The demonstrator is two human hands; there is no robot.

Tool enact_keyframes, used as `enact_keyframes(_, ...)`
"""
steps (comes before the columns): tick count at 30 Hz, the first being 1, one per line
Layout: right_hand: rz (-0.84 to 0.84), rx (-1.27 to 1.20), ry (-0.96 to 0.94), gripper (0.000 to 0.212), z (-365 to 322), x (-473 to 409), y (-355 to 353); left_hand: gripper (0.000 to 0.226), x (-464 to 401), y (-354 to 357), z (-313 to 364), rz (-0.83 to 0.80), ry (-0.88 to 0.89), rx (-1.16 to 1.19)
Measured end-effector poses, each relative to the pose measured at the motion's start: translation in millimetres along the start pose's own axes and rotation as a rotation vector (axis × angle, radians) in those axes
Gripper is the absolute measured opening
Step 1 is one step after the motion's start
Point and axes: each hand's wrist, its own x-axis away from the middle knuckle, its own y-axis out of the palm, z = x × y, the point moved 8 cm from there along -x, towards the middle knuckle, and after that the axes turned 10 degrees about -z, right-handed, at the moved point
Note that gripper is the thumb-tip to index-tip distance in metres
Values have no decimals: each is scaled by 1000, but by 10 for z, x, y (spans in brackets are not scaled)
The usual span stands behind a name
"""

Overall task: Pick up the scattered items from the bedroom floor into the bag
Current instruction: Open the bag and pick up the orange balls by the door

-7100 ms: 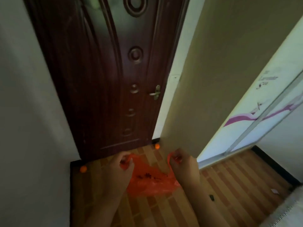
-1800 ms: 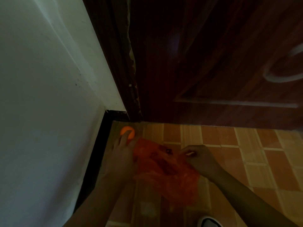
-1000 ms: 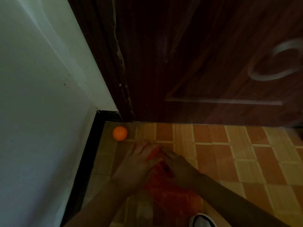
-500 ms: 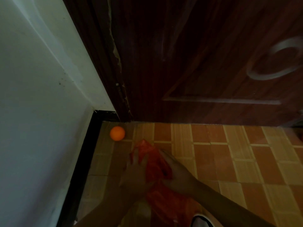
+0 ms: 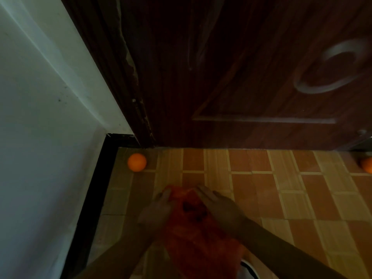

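Down by the dark door, both hands, left hand (image 5: 159,210) and right hand (image 5: 219,206), grip the orange bag (image 5: 193,234) at its mouth, seemingly spreading it, and next someone must reach for the orange ball (image 5: 137,162) in the corner.

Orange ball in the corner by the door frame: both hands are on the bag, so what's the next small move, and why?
Probably free the left hand and reach forward-left to the orange ball. It lies loose on the floor by the black skirting, apart from both hands. The right hand can keep holding the orange bag at its top edge. A second ball sits farther right.
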Motion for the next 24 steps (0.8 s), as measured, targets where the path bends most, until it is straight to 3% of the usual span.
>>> enact_keyframes(3, 34, 132, 43, 90, 138, -9, -129, 44, -7, 5, -262, -6, -1, -104)
enact_keyframes(8, 149, 256, 148, 93, 267, -111, -460, 27, 11, -348, -585, 204, -110, -59)
enact_keyframes(10, 199, 261, 183, 99, 319, -153, -553, 14, 60, -421, -637, 216, -102, -35)
enact_keyframes(12, 201, 224, 179, 94, 345, -171, -554, 43, 147, -523, -654, 310, -83, 19)
enact_keyframes(14, 231, 166, 100, 75, 268, -176, -507, 54, 266, -645, -632, 464, -70, -70)
enact_keyframes(16, 290, 107, 19, 69, 77, -195, -497, 61, 318, -503, -738, 415, -76, -89)
enact_keyframes(18, 240, 45, -6, 79, -60, -319, -396, 61, 338, -284, -988, 209, -244, 34)
enact_keyframes(20, 160, 37, -8, 92, -153, -481, -245, 54, 340, -155, -1054, 86, -263, -5)
enact_keyframes(24, 13, 89, -28, 102, -259, -684, -17, 35, 336, -364, -876, 81, -324, -248)
